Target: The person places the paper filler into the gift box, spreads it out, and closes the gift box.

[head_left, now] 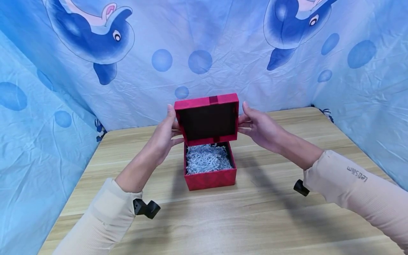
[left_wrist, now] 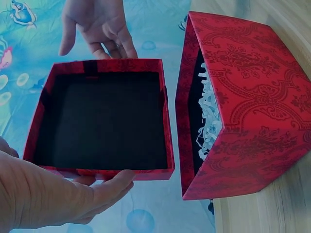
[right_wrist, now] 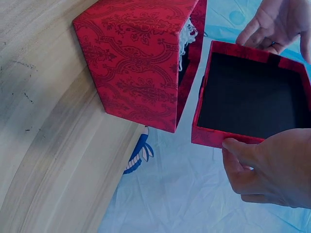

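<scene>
A red box lid (head_left: 206,120) with a black inside is tilted up above the back of a red patterned box (head_left: 210,180), its inside facing me. My left hand (head_left: 162,136) holds the lid's left side, fingers against the outer wall and thumb pointing up. On the opposite side my right hand (head_left: 262,129) holds the lid by its fingers, with the thumb raised. Pale shredded paper (head_left: 208,159) fills the box, which stands upright on the table. In the left wrist view the lid (left_wrist: 102,121) is apart from the box (left_wrist: 252,97).
The box stands on a light wooden table (head_left: 210,219). Behind it hangs a blue cloth (head_left: 223,78) with dolphins and bubbles, which also encloses both sides. A black wrist mount (head_left: 148,209) sits at the left sleeve, another black piece (head_left: 301,187) at the right.
</scene>
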A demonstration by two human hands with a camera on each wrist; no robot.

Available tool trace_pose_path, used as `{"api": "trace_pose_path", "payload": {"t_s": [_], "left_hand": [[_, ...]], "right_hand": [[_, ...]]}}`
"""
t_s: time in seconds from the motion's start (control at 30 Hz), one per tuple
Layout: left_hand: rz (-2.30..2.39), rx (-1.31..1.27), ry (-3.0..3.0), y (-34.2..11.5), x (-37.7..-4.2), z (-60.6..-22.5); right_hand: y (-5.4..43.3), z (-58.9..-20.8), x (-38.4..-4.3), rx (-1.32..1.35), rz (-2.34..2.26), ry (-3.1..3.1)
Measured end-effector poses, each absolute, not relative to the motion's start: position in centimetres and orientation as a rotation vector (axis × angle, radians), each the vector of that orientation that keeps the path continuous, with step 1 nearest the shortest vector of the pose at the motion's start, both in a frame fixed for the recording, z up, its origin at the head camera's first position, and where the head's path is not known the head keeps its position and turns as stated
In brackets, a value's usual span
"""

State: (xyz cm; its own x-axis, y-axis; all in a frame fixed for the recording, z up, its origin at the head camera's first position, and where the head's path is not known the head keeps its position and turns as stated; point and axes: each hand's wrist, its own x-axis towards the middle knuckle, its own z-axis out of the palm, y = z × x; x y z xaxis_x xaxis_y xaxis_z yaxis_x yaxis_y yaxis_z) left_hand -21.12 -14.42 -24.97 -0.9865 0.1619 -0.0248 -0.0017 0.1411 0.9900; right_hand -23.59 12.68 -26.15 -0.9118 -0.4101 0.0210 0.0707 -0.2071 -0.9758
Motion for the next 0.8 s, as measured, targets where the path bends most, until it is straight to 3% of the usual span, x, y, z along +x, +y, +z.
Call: {"api": "trace_pose_path", "payload": {"t_s": [0.8], "left_hand": [[2.141, 0.399, 2.105, -15.7, -21.2, -25.7]], "right_hand": [[13.2, -26.0, -23.8, -0.515, -2.174, 1.710]]}}
